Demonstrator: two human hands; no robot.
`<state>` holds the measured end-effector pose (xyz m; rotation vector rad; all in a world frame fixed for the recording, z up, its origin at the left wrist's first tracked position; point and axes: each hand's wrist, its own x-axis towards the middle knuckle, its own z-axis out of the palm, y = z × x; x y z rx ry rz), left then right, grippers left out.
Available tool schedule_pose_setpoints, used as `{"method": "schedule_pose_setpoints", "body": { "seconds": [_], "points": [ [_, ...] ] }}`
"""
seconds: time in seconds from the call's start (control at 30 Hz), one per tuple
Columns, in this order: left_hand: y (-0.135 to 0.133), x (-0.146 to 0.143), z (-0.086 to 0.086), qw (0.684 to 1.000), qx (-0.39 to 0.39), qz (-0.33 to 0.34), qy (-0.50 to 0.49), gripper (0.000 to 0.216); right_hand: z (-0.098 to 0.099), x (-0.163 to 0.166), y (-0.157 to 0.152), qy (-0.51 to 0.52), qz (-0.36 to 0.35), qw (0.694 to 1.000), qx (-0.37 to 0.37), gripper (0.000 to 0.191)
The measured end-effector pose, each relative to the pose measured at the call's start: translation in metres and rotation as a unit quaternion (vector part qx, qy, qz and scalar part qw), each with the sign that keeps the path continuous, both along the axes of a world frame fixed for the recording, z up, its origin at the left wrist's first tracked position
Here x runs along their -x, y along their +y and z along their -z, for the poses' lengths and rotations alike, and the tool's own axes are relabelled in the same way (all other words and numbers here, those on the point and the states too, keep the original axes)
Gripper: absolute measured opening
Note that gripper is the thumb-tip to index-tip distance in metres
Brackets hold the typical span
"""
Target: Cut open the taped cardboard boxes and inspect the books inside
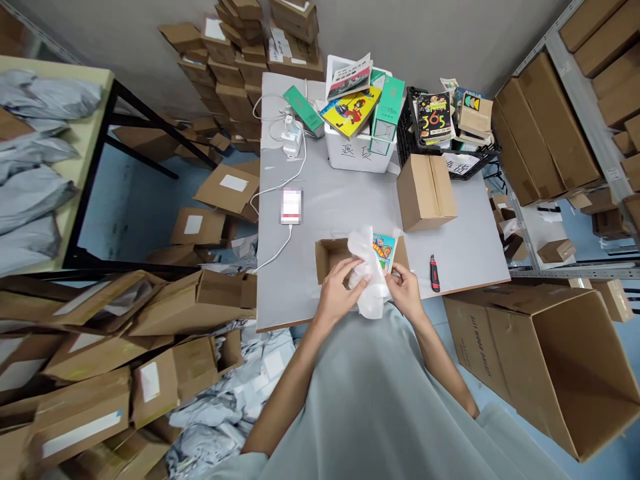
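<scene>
My left hand (340, 291) and my right hand (406, 291) both grip a white plastic wrapper (369, 280) held over the near edge of the grey table (350, 200). A colourful picture book (384, 250) sticks out of the wrapper's top. Just behind my hands sits a small open cardboard box (330, 255). A red utility knife (435, 273) lies on the table right of my right hand.
A closed cardboard box (426, 191), a phone on a white cable (291, 206), a white crate of books (358, 127) and a black basket (450, 133) stand on the table. A large open carton (550, 360) sits at right. Flat boxes and grey mailers (125, 333) pile at left.
</scene>
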<state>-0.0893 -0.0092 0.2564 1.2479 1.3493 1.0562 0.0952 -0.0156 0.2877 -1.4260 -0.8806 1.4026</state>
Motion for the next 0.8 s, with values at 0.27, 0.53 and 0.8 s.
{"method": "schedule_pose_setpoints", "body": {
  "seconds": [0.27, 0.53, 0.8],
  "points": [
    [0.004, 0.009, 0.020, 0.994, 0.096, -0.007, -0.060, 0.063, 0.006, -0.006, -0.003, 0.018, -0.003, 1.000, 0.016, 0.042],
    [0.018, 0.043, 0.043, 0.975, 0.100, -0.182, 0.074, 0.030, 0.019, -0.046, 0.001, -0.018, 0.057, 0.997, 0.057, 0.057],
    [0.046, 0.051, 0.058, 0.955, -0.047, 0.094, 0.277, 0.051, 0.009, -0.094, 0.001, -0.122, 0.155, 0.980, 0.025, 0.063]
  ]
}}
